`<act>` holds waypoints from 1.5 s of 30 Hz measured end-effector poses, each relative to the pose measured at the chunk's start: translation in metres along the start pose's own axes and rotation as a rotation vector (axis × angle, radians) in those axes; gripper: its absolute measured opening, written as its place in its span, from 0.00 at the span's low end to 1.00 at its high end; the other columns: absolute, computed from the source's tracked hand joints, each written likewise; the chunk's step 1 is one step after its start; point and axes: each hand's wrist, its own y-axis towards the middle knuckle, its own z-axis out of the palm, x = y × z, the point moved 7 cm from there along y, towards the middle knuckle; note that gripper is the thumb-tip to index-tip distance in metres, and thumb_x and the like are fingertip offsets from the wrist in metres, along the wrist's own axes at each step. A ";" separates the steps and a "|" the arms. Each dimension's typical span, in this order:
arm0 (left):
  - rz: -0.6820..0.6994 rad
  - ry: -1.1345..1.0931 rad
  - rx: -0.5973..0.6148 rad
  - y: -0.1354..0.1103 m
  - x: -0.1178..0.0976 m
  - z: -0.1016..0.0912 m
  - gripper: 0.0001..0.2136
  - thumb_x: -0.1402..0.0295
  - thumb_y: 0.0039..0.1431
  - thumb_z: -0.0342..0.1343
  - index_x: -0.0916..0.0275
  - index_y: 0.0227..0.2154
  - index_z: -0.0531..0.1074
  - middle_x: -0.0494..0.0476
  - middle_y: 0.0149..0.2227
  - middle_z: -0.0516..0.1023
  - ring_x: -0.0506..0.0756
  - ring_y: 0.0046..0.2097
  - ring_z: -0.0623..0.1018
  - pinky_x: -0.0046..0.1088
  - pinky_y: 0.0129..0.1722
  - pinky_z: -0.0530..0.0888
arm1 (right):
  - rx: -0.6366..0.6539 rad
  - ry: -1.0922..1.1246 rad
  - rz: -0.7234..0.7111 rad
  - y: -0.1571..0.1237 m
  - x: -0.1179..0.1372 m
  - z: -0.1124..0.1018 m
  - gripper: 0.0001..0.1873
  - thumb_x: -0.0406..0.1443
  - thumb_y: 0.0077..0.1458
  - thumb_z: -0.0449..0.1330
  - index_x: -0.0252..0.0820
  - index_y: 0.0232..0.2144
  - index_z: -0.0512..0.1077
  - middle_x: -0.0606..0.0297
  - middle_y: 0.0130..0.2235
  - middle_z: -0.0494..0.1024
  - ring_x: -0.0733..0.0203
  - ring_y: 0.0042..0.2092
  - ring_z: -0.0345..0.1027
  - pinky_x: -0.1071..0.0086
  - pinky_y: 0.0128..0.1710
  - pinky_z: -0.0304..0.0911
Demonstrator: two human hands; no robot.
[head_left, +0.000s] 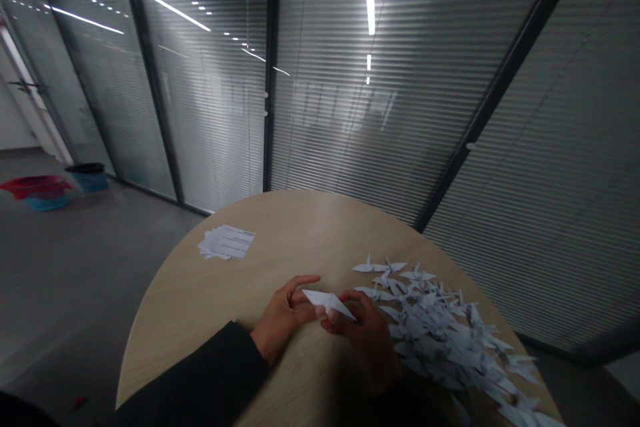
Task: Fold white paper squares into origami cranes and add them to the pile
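White paper was pretty much the whole scene on this round wood-veneer table (280, 227). A diamond-shaped paper fold (327, 302) was held between both hands, near the middle of the table's near side. The left hand (283, 317), coming out of a black sleeve (210, 373), had its fingers (306, 280) slightly apart, with the lower ones at the fold's left end and the top one sitting higher, clear of the paper. The right hand (363, 337) was mostly in shadow, its fingers (353, 297) curled close together over the fold's right end, though I couldn't tell exactly how they were clamped. Just right of that hand sat a big messy pile of white paper cranes (440, 340), spreading toward the table edge. Further up and left lay a small, slightly fanned stack of printed sheets (227, 242). Behind the table ran glass partitions with grey blinds (400, 80), and out on the floor to the left were a blue bin with a black liner (89, 177) and a blue tub with a red top (37, 190).
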 end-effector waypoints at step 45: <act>-0.134 -0.028 -0.095 0.002 0.007 -0.014 0.20 0.63 0.27 0.76 0.69 0.26 0.78 0.58 0.25 0.81 0.53 0.28 0.80 0.25 0.30 0.77 | 0.183 -0.811 -0.907 -0.023 0.033 0.016 0.18 0.33 0.63 0.47 0.46 0.45 0.76 0.58 0.40 0.80 0.57 0.42 0.75 0.65 0.43 0.72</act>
